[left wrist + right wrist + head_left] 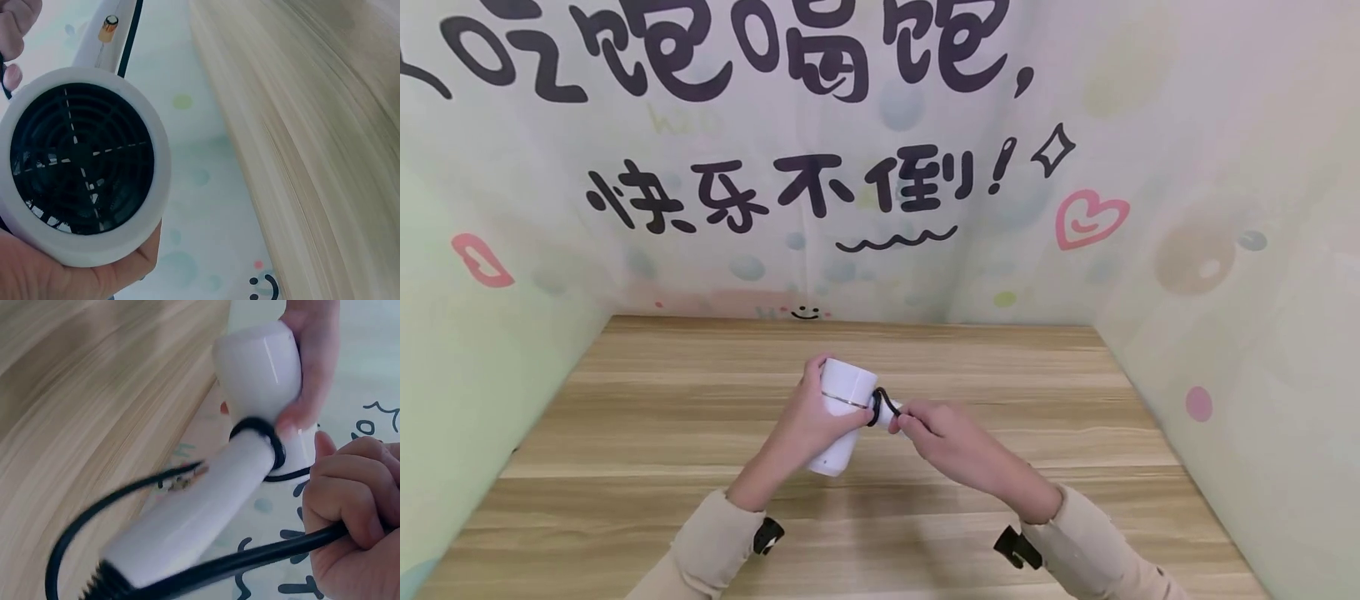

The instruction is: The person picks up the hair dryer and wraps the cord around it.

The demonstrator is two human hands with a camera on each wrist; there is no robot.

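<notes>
The left hand (75,275) grips the dryer (87,165), whose dark grille (115,125) faces the camera, while the right hand (12,28) shows near the handle (90,50).

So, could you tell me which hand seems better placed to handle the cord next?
Probably the right hand: it grips the black cord, while the left hand holds the hair dryer by its barrel.

White hair dryer (842,382) in my left hand (811,421), barrel (262,375) leaning toward 1 o'clock, handle (194,509) toward 4 in head view; round end grille (81,181) dark. Black cord (250,560) loops round the handle's top beside the barrel; I grip a length in my right hand (951,439).
</notes>
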